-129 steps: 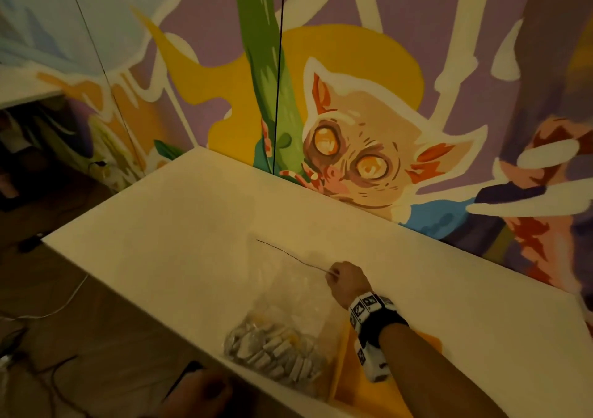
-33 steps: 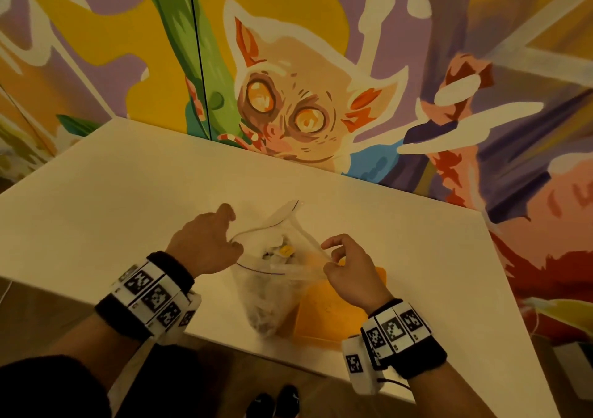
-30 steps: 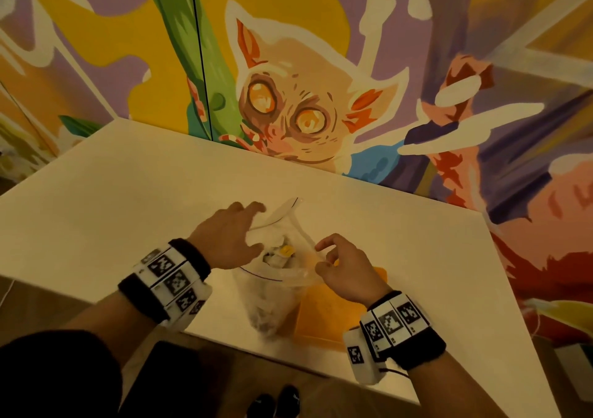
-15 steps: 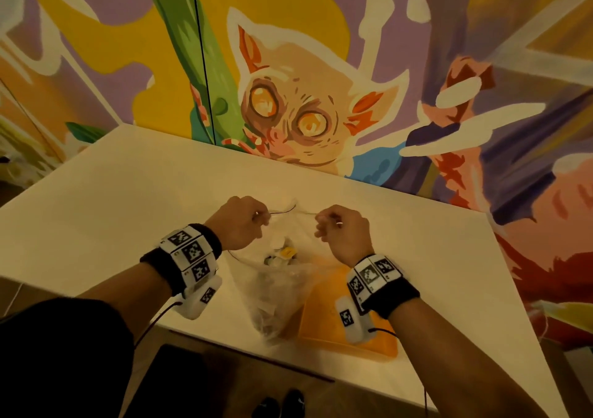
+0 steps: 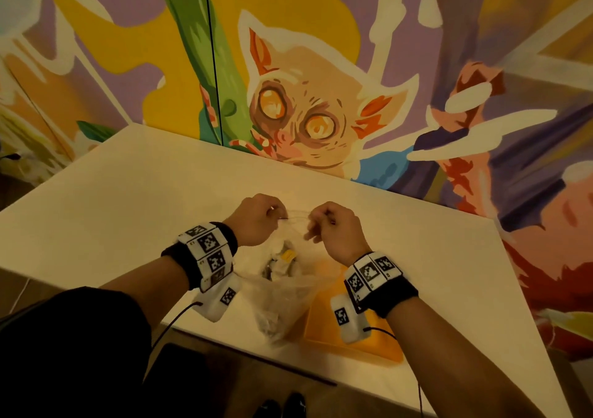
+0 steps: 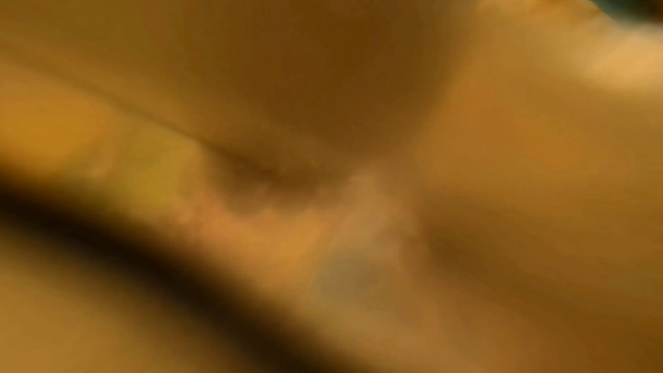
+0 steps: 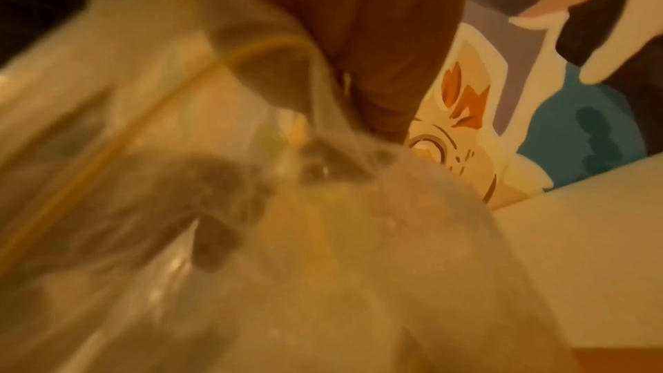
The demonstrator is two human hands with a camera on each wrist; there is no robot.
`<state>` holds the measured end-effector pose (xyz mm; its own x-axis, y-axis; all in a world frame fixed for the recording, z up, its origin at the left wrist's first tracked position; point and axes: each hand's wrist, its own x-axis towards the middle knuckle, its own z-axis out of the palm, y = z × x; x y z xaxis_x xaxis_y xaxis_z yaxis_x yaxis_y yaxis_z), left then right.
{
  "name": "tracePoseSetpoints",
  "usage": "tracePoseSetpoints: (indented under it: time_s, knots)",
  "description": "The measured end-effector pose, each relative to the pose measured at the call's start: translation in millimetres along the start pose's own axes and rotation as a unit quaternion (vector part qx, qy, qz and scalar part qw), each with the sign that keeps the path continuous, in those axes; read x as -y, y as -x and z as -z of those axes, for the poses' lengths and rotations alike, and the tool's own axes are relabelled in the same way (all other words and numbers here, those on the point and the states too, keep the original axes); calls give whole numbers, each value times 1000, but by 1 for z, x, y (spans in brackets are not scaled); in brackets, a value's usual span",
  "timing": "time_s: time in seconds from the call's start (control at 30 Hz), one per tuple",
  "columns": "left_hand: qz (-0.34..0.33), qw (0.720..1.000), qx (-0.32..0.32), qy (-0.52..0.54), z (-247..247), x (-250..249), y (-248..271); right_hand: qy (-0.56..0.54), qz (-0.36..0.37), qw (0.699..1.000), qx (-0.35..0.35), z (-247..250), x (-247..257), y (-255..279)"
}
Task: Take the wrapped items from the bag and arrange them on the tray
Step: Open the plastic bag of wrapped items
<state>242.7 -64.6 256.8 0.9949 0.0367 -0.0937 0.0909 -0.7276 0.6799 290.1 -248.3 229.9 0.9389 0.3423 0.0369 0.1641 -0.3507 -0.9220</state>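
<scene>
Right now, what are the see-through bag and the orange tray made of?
The bag looks like thin clear plastic film: you see the wrapped items through it, and it crinkles and sags where the left hand and right hand pinch its top. The tray seems to be hard, smooth plastic: even orange colour, a stiff flat shape with a raised rim. I can't be sure.

Clear bag (image 5: 282, 292) of wrapped items (image 5: 282, 262) upright on table, overlapping orange tray (image 5: 359, 343).

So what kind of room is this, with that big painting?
Hard to say exactly; probably a decorated indoor studio or lounge. A colourful mural of a wide-eyed animal covers the wall behind a plain white table, and cables trail across a dark floor.
</scene>
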Motion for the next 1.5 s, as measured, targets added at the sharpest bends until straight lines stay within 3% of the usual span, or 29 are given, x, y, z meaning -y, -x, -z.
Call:
tracePoseSetpoints:
  time_s: [0.1, 0.23, 0.3, 0.37, 0.43, 0.5, 0.57, 0.6, 0.67, 0.77, 0.83, 0.93, 1.0, 1.07, 1.13, 1.2, 1.27, 1.33, 1.4, 1.5]
  knots:
    - [43, 996, 51, 59, 1, -5, 1, 12, 38, 999, 13, -3, -2, 1]
    - [139, 966, 89, 197, 3, -4, 3, 154, 151, 974, 69, -10, 0, 12]
    - [148, 951, 96, 253, 3, 0, 5, 227, 180, 952, 100, -15, -5, 16]
    - [127, 955, 90, 253, 2, 5, 4, 270, 176, 943, 86, -18, -12, 15]
    - [70, 981, 76, 165, 2, 7, 8, 292, 146, 944, 57, -18, -15, 11]
    - [-13, 996, 83, -18, 3, 12, 15, 282, 105, 953, 39, -18, -16, 8]
    - [-57, 974, 78, -203, 3, 19, 25, 231, 34, 972, 18, -14, -15, 6]
    - [-51, 965, 74, -246, 2, 22, 28, 205, -3, 979, 10, -13, -15, 5]
    - [-30, 973, 57, -221, -1, 31, 32, 132, -67, 989, 12, -12, -20, 0]
    - [14, 999, 23, -36, -8, 38, 30, -21, -134, 991, 13, -15, -27, 0]
    - [75, 991, 8, 115, -12, 40, 29, 21, -142, 990, 16, -13, -26, 3]
    - [142, 948, -40, 283, -22, 44, 33, 178, -162, 970, 22, 1, -20, 12]
    - [162, 941, -83, 284, -26, 47, 36, 234, -186, 954, 32, 14, -9, 25]
    - [179, 960, -78, 201, -26, 49, 43, 243, -257, 932, 83, 26, 2, 39]
    - [190, 972, -48, 133, -24, 46, 52, 164, -327, 921, 133, 31, 8, 53]
    - [188, 969, -28, 159, -25, 43, 60, 32, -358, 922, 142, 29, 6, 63]
    - [181, 942, -28, 280, -29, 39, 68, -101, -342, 929, 102, 22, -3, 70]
    - [184, 891, -38, 413, -34, 36, 76, -207, -318, 924, 52, 16, -11, 74]
    - [199, 830, -40, 519, -41, 36, 81, -286, -309, 907, 28, 11, -18, 78]
    - [236, 710, -58, 661, -55, 40, 80, -419, -317, 851, 6, 3, -25, 82]
